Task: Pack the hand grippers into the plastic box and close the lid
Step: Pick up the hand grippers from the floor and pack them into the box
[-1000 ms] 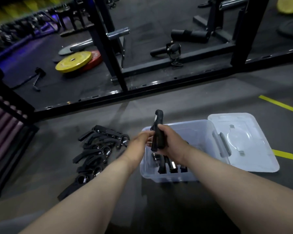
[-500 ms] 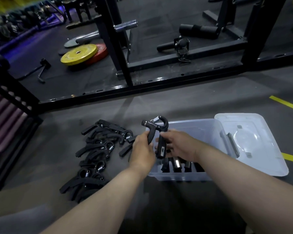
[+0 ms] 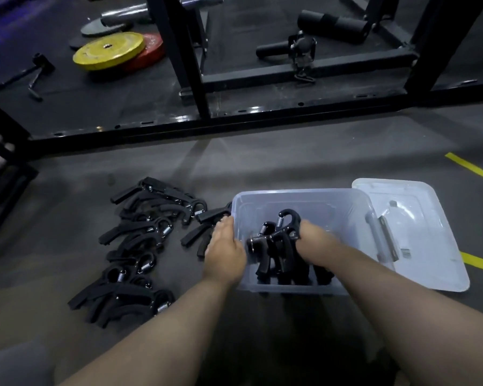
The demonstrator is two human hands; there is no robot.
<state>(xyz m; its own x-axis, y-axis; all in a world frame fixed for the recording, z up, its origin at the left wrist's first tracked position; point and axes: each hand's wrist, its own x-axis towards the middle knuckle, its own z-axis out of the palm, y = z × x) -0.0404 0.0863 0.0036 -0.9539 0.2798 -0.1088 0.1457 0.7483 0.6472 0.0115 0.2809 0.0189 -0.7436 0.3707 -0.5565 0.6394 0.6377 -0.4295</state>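
The right hand (image 3: 315,243) curled its fingers round a black hand gripper (image 3: 287,218), spring end up, low inside the clear plastic box (image 3: 304,199) among the packed grippers (image 3: 265,254). The left hand (image 3: 225,252) rested straight-fingered on the box's left wall. Loose grippers (image 3: 140,246) lay on the floor to the left, and the lid (image 3: 418,218) lay to the right.

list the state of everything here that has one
box, open
packed grippers, standing in the box
lid, off, flat on the floor right of the box
held gripper, in the right hand, low inside the box
floor grippers, loose pile left of the box, unpacked
left hand, fingers straight against the box's left wall
right hand, fingers curled round the held gripper
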